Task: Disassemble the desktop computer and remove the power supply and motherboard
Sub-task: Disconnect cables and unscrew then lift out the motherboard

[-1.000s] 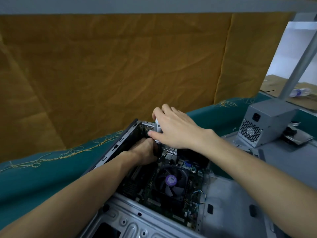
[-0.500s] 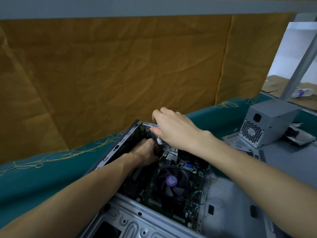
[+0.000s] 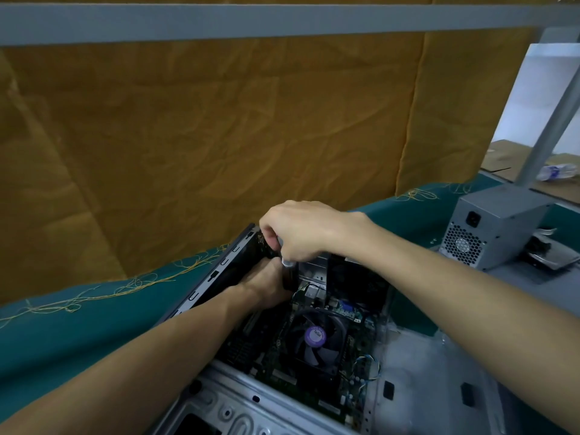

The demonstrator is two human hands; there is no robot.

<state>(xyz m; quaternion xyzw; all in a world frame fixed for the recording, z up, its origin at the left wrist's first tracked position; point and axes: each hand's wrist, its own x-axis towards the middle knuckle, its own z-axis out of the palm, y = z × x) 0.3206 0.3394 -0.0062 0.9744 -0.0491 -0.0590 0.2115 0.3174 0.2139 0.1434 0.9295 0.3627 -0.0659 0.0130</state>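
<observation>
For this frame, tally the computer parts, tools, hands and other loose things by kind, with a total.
Computer case: 1
Motherboard: 1
Cooler fan: 1
Power supply, out of the case: 1
Screwdriver: 1
Hands: 2, left hand, right hand
Plastic bottle: 1
Total: 8

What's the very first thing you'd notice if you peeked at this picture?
Two bare hands meet at the far end of an open computer case: the right hand grips a small tool above the left hand. Just nearer sits a black fan with a purple sticker. A grey power supply stands outside, to the right.
</observation>
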